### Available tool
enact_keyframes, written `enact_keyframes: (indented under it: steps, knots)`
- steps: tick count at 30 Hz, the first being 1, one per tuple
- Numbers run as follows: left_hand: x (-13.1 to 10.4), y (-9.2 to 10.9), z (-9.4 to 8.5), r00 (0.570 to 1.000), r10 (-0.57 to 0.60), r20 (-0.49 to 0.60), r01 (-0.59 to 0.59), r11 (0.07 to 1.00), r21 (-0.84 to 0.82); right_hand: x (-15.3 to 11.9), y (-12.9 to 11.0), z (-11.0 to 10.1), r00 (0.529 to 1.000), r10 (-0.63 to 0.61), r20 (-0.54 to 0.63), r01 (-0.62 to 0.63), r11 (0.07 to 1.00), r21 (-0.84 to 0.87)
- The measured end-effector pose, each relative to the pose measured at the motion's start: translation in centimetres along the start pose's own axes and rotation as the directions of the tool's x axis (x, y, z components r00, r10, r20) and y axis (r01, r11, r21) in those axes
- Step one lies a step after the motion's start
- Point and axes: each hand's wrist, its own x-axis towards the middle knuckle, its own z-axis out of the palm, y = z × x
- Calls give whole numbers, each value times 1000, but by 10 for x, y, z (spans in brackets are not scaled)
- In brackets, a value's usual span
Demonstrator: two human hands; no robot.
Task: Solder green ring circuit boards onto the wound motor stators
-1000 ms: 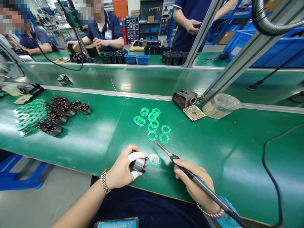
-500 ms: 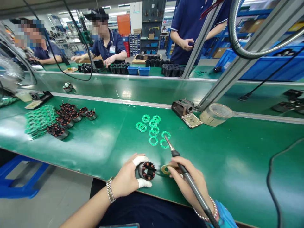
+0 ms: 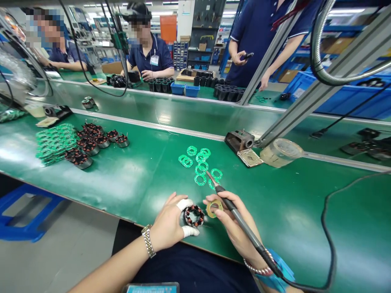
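Observation:
White finger covers wrap the thumb and a finger of my left hand (image 3: 171, 221), which grips a round motor stator (image 3: 194, 215) with copper windings near the table's front edge. Just right of it, my right hand (image 3: 233, 221) holds a soldering iron (image 3: 241, 221) and, between its fingers, a yellowish ring board (image 3: 215, 208). The iron's tip points up and left, over the loose green ring boards (image 3: 201, 167). Ring and stator are apart. Part of the ring is hidden behind my thumb.
Stators (image 3: 88, 142) and a pile of green boards (image 3: 56, 142) lie at the left. At the back stand a soldering iron holder (image 3: 240, 140), a sponge tray (image 3: 249, 157) and a plastic tub (image 3: 281, 152). A cable (image 3: 328, 228) curves at the right. People work across the bench.
The stator's open face has turned more upward, and its dark centre now shows open. The ring has tilted to face the camera, and the iron's tip has shifted left. The view has shifted slightly.

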Motion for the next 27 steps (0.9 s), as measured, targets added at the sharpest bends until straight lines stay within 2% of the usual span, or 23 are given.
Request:
enact_keyframes:
  steps: [3, 6, 9, 14, 22, 27]
  knots:
    - [0, -1, 0, 1000, 0, 13, 0, 1000, -2, 5, 1, 0, 1000, -22, -22, 16, 970, -244]
    - [1, -1, -1, 1000, 0, 21, 0, 1000, -13, 10, -4, 3, 990, -129, 52, 138, 872, -470]
    - [1, 0, -3, 999, -6, 32, 6, 1000, -22, 13, -10, 8, 960, -219, 176, 277, 840, -466]
    - [3, 1, -6, 997, 15, 77, -11, 999, -47, 18, -13, 14, 909, -191, 370, 358, 814, -458]
    - [4, 2, -7, 995, 12, 98, -7, 999, -50, 18, -11, 15, 902, -185, 390, 363, 813, -455]
    - [4, -3, -5, 994, 19, 106, -12, 998, -69, 18, -19, 15, 873, -134, 470, 375, 801, -468]
